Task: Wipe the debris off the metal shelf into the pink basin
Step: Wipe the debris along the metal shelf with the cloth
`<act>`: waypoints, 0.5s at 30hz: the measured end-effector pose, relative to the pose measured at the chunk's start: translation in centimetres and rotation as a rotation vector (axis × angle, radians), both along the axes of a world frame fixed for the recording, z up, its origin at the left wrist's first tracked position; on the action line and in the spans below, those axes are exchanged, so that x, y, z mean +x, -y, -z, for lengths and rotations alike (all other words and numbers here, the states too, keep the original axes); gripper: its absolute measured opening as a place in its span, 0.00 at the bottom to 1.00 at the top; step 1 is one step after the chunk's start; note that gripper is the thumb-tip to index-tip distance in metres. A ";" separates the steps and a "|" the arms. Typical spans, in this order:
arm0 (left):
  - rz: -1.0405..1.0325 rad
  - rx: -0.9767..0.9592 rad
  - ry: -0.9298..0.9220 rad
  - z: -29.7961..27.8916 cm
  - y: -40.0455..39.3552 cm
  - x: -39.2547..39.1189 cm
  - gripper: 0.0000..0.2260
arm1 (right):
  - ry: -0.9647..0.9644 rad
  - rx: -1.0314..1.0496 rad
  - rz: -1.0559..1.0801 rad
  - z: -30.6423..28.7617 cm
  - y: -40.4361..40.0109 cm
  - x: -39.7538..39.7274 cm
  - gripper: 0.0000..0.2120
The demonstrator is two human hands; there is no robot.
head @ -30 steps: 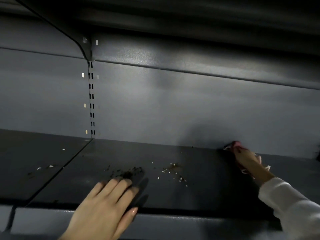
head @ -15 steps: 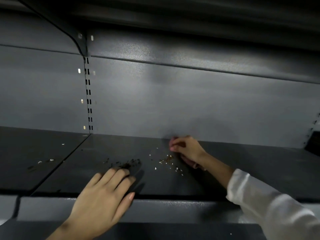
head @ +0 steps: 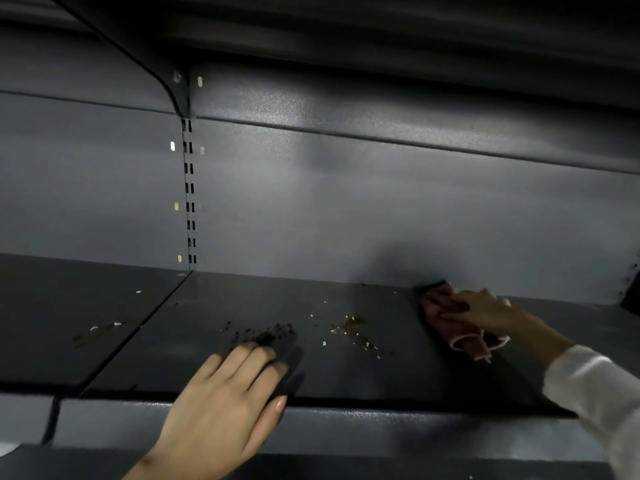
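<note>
A dark grey metal shelf (head: pixel 398 368) runs across the view. Dark crumbs (head: pixel 263 336) lie in a small heap near its front, and lighter bits (head: pixel 353 329) are scattered to the right of them. My left hand (head: pixel 225 403) lies flat on the shelf's front edge, fingers together, its fingertips touching the dark heap. My right hand (head: pixel 485 311) presses a pink cloth (head: pixel 464 336) with a white edge onto the shelf at the back right, by the rear wall. The pink basin is not in view.
A second shelf panel (head: pixel 69 323) to the left carries a few pale scraps (head: pixel 104 325). A slotted upright (head: pixel 189 202) and a bracket (head: pixel 166 81) stand at the back. Another shelf hangs low overhead.
My right hand has swung with the cloth from beside the light bits back to the right, along the rear wall. The left hand has stayed where it was. The debris looks unmoved.
</note>
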State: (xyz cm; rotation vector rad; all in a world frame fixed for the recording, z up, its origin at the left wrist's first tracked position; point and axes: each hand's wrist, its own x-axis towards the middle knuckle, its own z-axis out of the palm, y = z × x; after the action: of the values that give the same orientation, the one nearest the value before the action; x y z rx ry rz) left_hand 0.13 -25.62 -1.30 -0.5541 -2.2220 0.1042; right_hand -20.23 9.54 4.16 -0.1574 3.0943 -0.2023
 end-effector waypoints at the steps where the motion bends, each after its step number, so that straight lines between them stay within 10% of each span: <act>1: -0.002 -0.002 -0.004 0.0 0.0 0.0 0.28 | -0.054 0.007 0.033 0.8 0.3 -0.3 0.22; 15: -0.056 -0.020 0.047 -0.5 -0.4 0.4 0.17 | -0.055 -0.336 -0.485 1.8 13.3 2.3 0.22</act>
State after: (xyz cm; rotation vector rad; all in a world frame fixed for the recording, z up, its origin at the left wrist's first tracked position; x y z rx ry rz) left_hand 0.54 -25.18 -0.77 -0.5094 -2.2849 0.1439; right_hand -17.96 -3.80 2.37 -0.9176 2.9280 -0.6969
